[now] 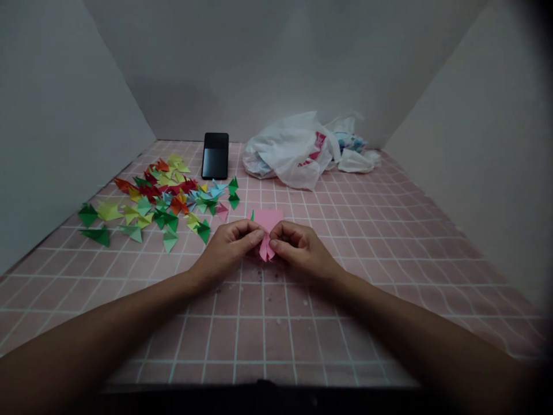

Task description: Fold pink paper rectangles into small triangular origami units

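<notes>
A small folded piece of pink origami paper [266, 249] is pinched between my two hands, its narrow layered end pointing down toward me. My left hand [235, 242] grips its left edge between thumb and fingers. On the opposite edge my right hand [298, 245] has thumb and forefinger closed the same way. Just beyond my fingertips lies flat pink paper [268, 217], with a sliver of green at its left corner; my hands hide its near part.
Many colourful folded paper cranes [166, 199] are spread over the left of the pink checked tablecloth [345, 259]. A black phone [215, 155] is at the back. Right of it sits a crumpled white plastic bag [294, 147] with smaller wrappings [356, 153]. Pale walls enclose the table.
</notes>
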